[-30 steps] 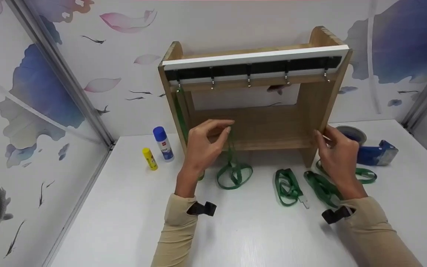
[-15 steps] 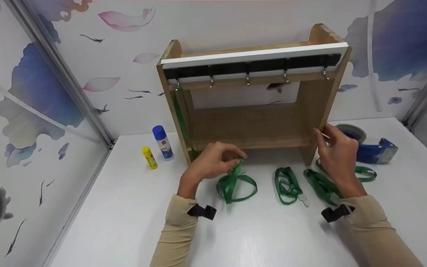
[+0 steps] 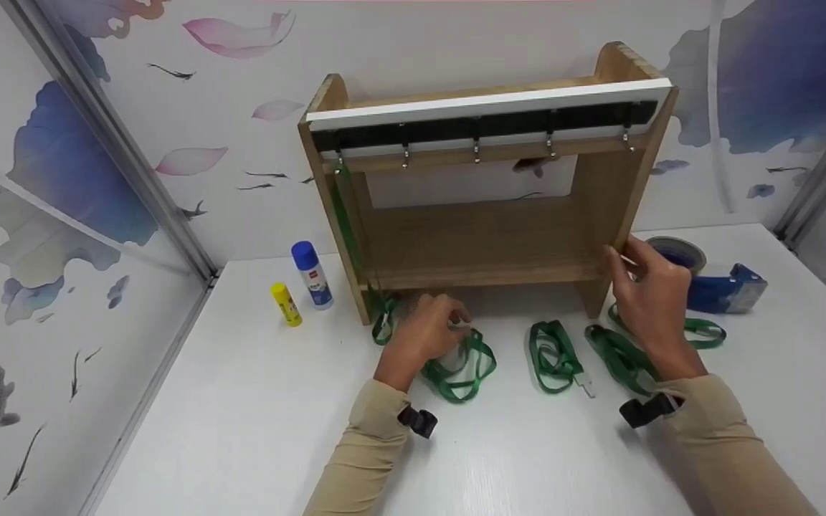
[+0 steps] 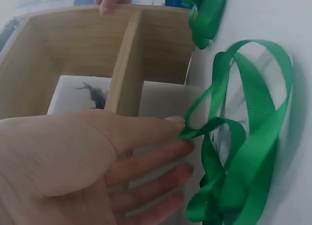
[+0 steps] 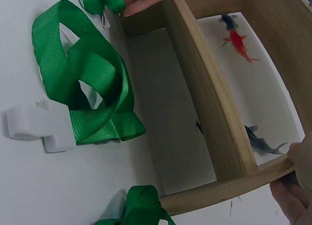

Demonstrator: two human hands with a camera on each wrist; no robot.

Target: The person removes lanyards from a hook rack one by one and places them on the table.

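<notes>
My left hand [image 3: 427,331] is low in front of the wooden shelf [image 3: 485,274], above a loosely coiled green lanyard [image 4: 258,171]. Its thumb and index finger pinch a thin loop of that ribbon in the left wrist view; the rest of the coil lies on the white table. My right hand [image 3: 651,308] grips the front edge of the shelf's right side panel, thumb inside. Another green lanyard [image 3: 343,215] hangs from the leftmost hook, its lower end down by the shelf's left foot. Several metal hooks [image 3: 477,150] line a black strip along the shelf top.
Right of centre lies a folded green lanyard [image 3: 555,358] with a pale clip; more green ribbon [image 3: 617,355] lies by my right wrist. A tape roll [image 3: 692,252] and blue tape dispenser [image 3: 725,292] stand at right. A blue-capped glue stick [image 3: 312,276] and yellow stick [image 3: 286,304] stand left.
My left hand first lowered the lanyard it held from in front of the shelf towards the table, then shifted slightly left and away from me over the coil. My right hand keeps its grip.
</notes>
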